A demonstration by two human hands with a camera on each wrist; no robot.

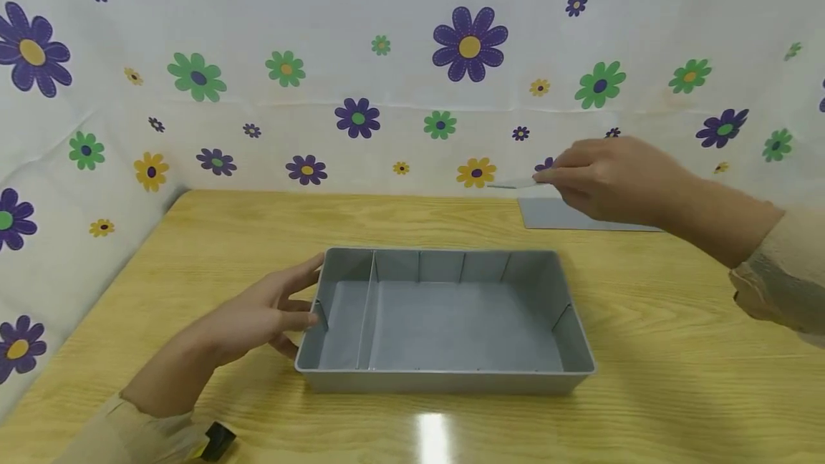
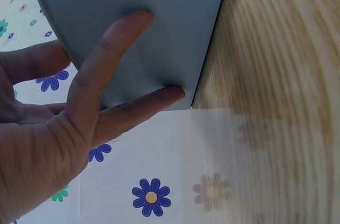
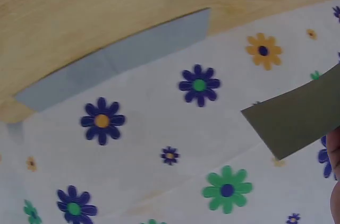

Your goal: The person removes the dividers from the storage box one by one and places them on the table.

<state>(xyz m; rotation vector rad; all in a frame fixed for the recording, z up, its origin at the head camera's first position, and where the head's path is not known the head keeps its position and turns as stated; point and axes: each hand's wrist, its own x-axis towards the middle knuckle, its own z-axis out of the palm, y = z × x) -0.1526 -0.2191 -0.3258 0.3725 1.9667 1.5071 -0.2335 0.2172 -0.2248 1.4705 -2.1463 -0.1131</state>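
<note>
A grey plastic box sits on the table, with one thin divider standing across its left part. My left hand touches the box's outer left wall, fingers spread; in the left wrist view, two fingertips press flat against that wall. Raised above the back of the table, my right hand pinches a thin, flat grey divider strip between thumb and fingers. That strip appears almost edge-on in the head view and points left.
Behind the box, a flat grey panel lies at the table's back edge, partly behind the right hand. A flower-printed white cloth hangs behind and to the left of the wooden table. Slots line the box's inner walls.
</note>
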